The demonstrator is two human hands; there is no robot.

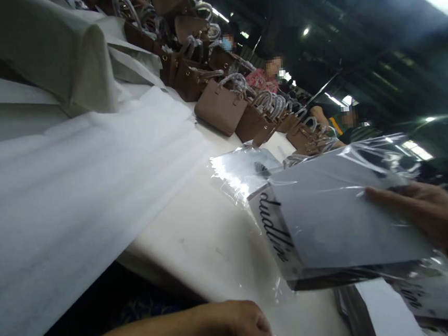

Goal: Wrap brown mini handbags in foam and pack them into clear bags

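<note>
My right hand grips a flat white packet in a clear plastic sleeve, thumb on its upper face and fingers hidden beneath. The packet is tilted above the table, and one end carries dark script lettering that looks like "dudlin". My left hand is at the bottom of the view by the table's near edge, its fingers curled in. Whatever it holds, if anything, is hidden. Below the packet, at the lower right, lies a stack of white-topped flat pieces, beside another lettered plastic sleeve.
Large white sheets cover the table's left side, with a folded grey-green sheet over them. Another shiny clear sleeve lies on the white tabletop. Brown handbags with wrapped handles crowd the far end. Several people are beyond.
</note>
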